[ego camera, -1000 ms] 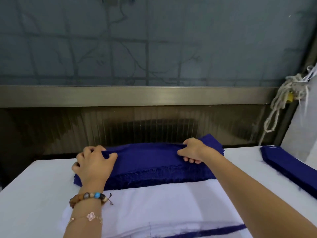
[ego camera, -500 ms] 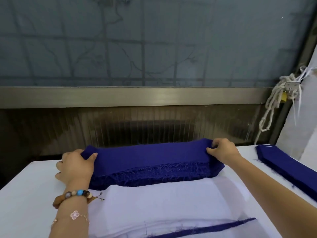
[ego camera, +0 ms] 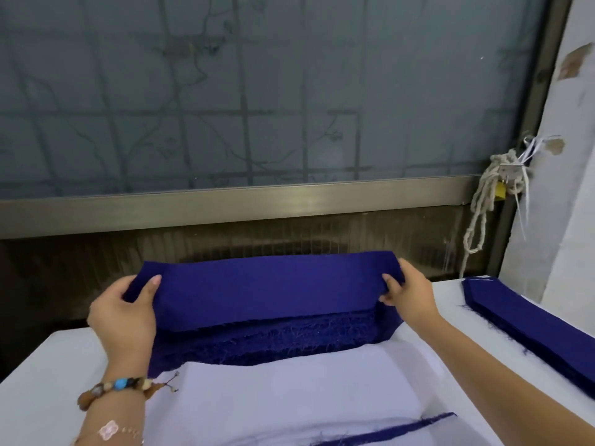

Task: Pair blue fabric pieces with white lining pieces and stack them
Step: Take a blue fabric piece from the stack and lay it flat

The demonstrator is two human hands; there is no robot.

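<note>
Peeling one blue piece (ego camera: 267,288) off the blue stack (ego camera: 273,341). Left hand (ego camera: 124,312) pinches its left end, thumb on top, fingers hidden under. Right hand (ego camera: 407,296) pinches the right end. — A

Why both ends? — B

Limp cloth. Gripped at both ends it spans flat, so likely one layer separates cleanly. Far edge is raised above the stack, near edge rests on it. — A

Stack edge looks frayed. Threads could drag the next layer. — B

Agreed, that's the risk. — A

Where does it go? — B

My guess: the white lining (ego camera: 289,391), flat on the bench (ego camera: 38,397) just in front of the stack, touching its near edge. Short carry. — A

Other blue? — B

Second blue pile (ego camera: 531,326) well right of the stack, neither hand on it. Thin blue strip (ego camera: 386,432) further in front of the stack; can't tell what it belongs to. — A
</note>
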